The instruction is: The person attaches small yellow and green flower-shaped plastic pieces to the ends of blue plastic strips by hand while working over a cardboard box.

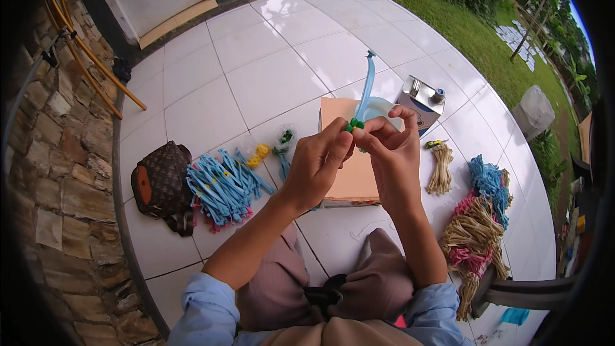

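In front of my chest, both hands are raised over a box with a peach-coloured top [349, 179]. My left hand [314, 166] pinches a small green flower-shaped piece [355, 124] with a bit of yellow at its middle. From the other side, my right hand [392, 154] grips the same piece between thumb and fingers, its index finger raised and bent. A light blue strip [368, 86] runs up from the green piece and ends in a dark tip. Behind the fingers, a pale blue bowl [383, 107] is partly hidden.
Left on the white tiles lie a brown patterned bag [168, 182], a heap of blue strips [224, 189], yellow pieces [258, 155] and a clear bag with green pieces [284, 141]. Right are a metal can [421, 99], a beige cord bundle [441, 172] and a pile of coloured cord bundles [474, 234].
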{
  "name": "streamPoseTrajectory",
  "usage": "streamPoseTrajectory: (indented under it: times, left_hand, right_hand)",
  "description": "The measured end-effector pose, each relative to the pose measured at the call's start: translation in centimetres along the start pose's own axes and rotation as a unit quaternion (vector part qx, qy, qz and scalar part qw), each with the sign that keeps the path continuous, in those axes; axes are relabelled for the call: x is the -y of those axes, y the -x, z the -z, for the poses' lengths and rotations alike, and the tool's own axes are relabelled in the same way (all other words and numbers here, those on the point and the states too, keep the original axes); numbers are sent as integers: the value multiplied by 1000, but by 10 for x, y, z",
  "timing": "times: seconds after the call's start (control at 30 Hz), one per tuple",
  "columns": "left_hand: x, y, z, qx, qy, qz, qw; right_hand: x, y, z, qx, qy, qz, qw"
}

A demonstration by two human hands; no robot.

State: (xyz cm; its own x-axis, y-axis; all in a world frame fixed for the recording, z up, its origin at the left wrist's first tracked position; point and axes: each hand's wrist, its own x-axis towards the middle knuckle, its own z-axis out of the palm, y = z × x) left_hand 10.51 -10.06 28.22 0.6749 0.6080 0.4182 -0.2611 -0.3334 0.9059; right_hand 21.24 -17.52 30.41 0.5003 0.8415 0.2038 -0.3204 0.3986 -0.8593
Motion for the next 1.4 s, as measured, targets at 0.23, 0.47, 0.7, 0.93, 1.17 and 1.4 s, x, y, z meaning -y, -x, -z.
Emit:
streamPoseTrajectory:
  times: [0.23,0.47,0.7,0.93,1.17,1.4]
  left_hand:
    - [-2,-4,-2,-34,11,36,999]
    - [-1,3,-14,-73,-37,15,997]
    - [6,0,-12,-72,16,39,997]
    - [-11,-2,12,16,-89,59,994]
    - [-19,-27,71,-185,149,-142,961]
    - [24,13,172,-203,10,140,969]
  right_hand:
    - [0,3,-8,-50,-22,13,998]
    - [-9,1,-10,-23,96,137,986]
    - [-17,-11,-4,4,113,186,976]
    - [6,-22,7,-122,142,216,958]
    - [-64,-8,9,33,70,-103,992]
    - [-76,7,48,203,232,-259,915]
